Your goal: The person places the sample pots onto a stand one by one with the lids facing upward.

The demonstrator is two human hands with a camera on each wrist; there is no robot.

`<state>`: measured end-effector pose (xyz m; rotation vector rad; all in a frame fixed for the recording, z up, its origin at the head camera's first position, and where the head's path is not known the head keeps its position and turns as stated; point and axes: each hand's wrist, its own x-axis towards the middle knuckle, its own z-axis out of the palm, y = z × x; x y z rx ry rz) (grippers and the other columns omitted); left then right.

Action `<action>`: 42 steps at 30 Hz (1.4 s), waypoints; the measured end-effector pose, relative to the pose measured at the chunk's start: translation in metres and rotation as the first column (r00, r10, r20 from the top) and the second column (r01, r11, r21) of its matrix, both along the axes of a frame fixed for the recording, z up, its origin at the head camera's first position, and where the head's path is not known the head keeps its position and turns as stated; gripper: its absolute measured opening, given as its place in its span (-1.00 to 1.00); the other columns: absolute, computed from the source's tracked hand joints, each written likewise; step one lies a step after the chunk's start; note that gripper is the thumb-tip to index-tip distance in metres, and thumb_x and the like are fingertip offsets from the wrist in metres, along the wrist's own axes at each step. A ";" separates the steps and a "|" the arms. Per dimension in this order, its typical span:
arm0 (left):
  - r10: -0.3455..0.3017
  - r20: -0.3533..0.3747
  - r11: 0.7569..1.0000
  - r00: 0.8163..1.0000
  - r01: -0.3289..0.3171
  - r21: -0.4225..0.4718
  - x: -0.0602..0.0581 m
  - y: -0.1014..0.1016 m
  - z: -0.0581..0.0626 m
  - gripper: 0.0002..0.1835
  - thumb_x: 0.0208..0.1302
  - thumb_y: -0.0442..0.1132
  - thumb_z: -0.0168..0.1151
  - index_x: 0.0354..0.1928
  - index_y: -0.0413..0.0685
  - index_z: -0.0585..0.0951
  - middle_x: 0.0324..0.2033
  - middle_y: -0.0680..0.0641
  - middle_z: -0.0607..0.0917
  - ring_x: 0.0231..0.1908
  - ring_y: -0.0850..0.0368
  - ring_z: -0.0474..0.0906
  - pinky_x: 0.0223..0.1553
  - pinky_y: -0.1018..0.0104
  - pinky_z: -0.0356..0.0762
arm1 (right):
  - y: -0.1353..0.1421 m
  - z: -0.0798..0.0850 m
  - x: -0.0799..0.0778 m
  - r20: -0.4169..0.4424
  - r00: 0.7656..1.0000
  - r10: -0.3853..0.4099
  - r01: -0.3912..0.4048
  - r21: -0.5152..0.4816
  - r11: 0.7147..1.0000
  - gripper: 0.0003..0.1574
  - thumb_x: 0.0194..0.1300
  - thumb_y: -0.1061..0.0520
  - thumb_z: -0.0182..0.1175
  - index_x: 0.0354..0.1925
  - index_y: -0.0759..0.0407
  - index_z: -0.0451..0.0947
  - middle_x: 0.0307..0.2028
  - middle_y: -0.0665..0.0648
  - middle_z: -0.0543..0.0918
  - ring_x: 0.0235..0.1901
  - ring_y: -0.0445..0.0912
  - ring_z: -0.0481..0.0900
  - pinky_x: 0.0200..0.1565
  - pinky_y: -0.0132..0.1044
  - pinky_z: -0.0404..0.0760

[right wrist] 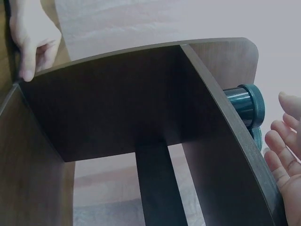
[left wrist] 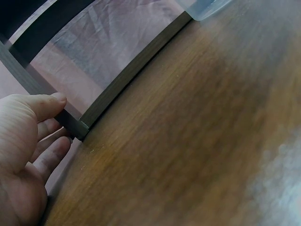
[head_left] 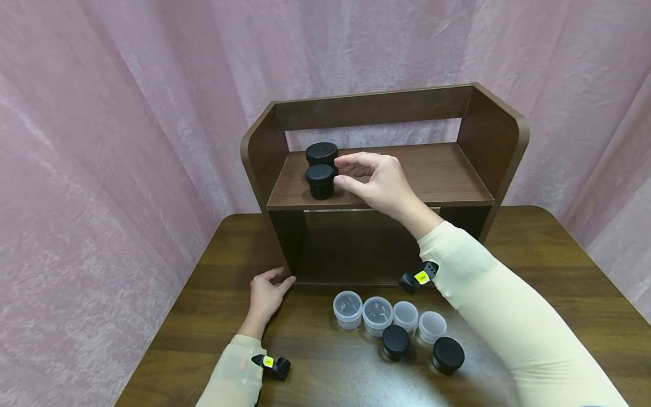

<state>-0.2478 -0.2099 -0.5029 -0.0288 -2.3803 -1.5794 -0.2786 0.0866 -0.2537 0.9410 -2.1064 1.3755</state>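
Observation:
Two black lidded jars stand one behind the other on the upper board of a brown wooden shelf [head_left: 396, 169]: a front jar [head_left: 321, 182] and a rear jar [head_left: 321, 151]. Just right of them is my right hand [head_left: 378, 181], thumb and fingers parted. In the right wrist view a small gap separates its fingers [right wrist: 282, 146] from the front jar [right wrist: 244, 106]. Low at the shelf's left front corner, my left hand [head_left: 267, 294] grips the side panel's edge. The left wrist view has its thumb [left wrist: 47, 104] on one side of that panel and fingers on the other.
Before the shelf, on the wooden table [head_left: 315, 367], stand several clear lidded cups, among them a leftmost cup [head_left: 348, 310] and a rightmost cup [head_left: 432, 327]. Two more black-lidded jars, a left one [head_left: 395, 342] and a right one [head_left: 448, 355], stand nearer. A pink curtain [head_left: 152, 113] hangs behind.

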 end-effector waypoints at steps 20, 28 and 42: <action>-0.006 0.000 0.999 1.000 0.006 -0.038 -0.002 0.001 -0.002 -0.64 0.08 -0.28 0.46 -0.06 -0.28 0.68 -0.17 -0.23 0.71 -0.20 -0.02 0.68 -0.24 0.28 0.63 | 0.028 -0.018 0.026 -0.030 0.999 0.022 -0.020 0.074 0.997 -0.61 0.12 0.20 0.41 -0.04 0.23 0.65 -0.12 0.10 0.71 -0.25 -0.13 0.67 -0.17 -0.25 0.61; -0.004 -0.009 1.000 1.000 0.004 -0.009 -0.001 -0.001 -0.001 -0.63 0.07 -0.32 0.46 -0.06 -0.31 0.67 -0.17 -0.26 0.70 -0.21 -0.06 0.69 -0.23 0.28 0.63 | 0.048 -0.025 0.042 -0.085 0.996 -0.008 0.019 0.131 0.991 -0.60 0.12 0.18 0.42 -0.03 0.17 0.66 -0.11 -0.02 0.70 -0.14 -0.18 0.64 -0.12 -0.28 0.57; -0.003 -0.011 1.000 1.000 0.003 -0.019 -0.002 -0.003 -0.003 -0.60 0.07 -0.29 0.46 -0.04 -0.32 0.66 -0.11 -0.29 0.68 -0.19 -0.07 0.68 -0.21 0.24 0.63 | 0.051 -0.052 0.060 -0.226 0.972 0.056 -0.010 0.200 0.980 -0.56 0.01 0.22 0.48 -0.07 0.14 0.67 -0.10 -0.01 0.70 -0.05 -0.14 0.61 -0.22 -0.43 0.53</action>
